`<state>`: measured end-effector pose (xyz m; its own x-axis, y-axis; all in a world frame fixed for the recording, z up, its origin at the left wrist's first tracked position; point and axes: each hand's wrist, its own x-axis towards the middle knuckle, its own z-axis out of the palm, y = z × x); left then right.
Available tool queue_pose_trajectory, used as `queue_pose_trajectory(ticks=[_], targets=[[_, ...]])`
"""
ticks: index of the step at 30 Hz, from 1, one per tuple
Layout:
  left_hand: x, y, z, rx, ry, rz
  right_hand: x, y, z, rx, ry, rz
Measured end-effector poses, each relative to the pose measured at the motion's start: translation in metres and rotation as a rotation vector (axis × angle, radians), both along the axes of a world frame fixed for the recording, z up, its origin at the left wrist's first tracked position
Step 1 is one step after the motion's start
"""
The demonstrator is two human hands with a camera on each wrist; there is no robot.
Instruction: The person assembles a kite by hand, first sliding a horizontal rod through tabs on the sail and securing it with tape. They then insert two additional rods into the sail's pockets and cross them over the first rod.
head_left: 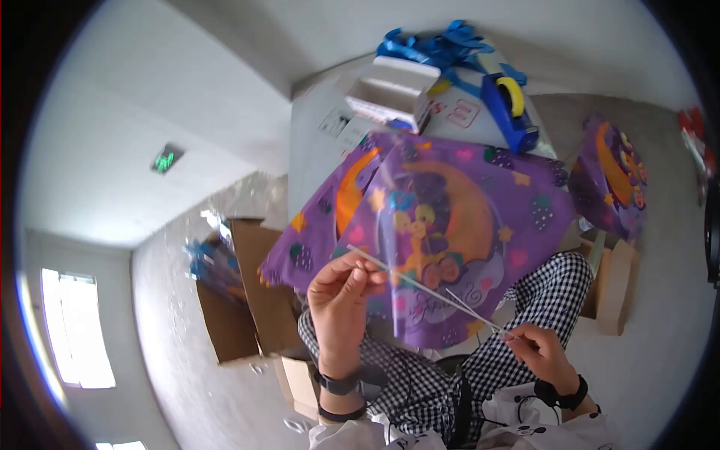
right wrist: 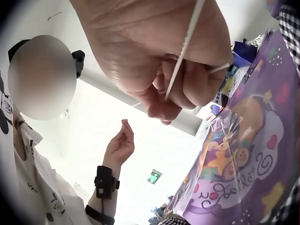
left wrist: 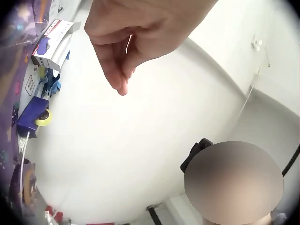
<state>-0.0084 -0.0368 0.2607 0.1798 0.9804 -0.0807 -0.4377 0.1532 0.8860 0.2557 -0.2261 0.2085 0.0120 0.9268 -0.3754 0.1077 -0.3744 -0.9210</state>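
center frame, you seemingly ready a white stick (head_left: 420, 284), right hand (head_left: 541, 352) gripping, left hand (head_left: 339, 304) pinched, hold unclear; next likely calls for steadying.

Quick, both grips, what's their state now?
Left grip: fingertips together; cannot tell whether anything is held.
Right grip: closed, holding at least one thin white stick.

- Left hand (head_left: 335, 300): fingers bent, thumb meeting fingertips.
- Left wrist (head_left: 340, 361): in line with hand.
- Right hand (head_left: 543, 355): apart from left, fingers curled in a grip.
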Motion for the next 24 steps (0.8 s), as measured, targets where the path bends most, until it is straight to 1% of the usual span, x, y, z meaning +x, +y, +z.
queue_pose_trajectory(ticks=[2,5,6,9,12,16,19,24], targets=[[-0.021,-0.028,-0.009,-0.029,-0.102,0.041,-0.007,-0.007,0.002,-0.001,-0.012,0.089],[-0.041,-0.056,-0.015,-0.024,-0.176,0.132,-0.020,-0.024,-0.008,0.014,-0.016,0.172],[-0.048,-0.062,-0.018,-0.028,-0.198,0.124,-0.023,-0.027,-0.008,0.019,-0.044,0.194],[-0.063,-0.074,-0.026,0.018,-0.296,0.095,-0.033,-0.035,-0.003,0.039,-0.087,0.207],[-0.069,-0.080,-0.032,0.017,-0.380,0.127,-0.038,-0.044,-0.003,0.095,-0.121,0.181],[-0.067,-0.084,-0.027,0.042,-0.371,0.181,-0.031,-0.057,-0.002,0.100,-0.093,0.101],[-0.068,-0.084,-0.031,0.077,-0.352,0.179,-0.028,-0.063,0.001,0.122,-0.147,0.093],[-0.067,-0.090,-0.028,0.110,-0.298,0.192,-0.031,-0.071,0.000,0.104,-0.135,0.060]])
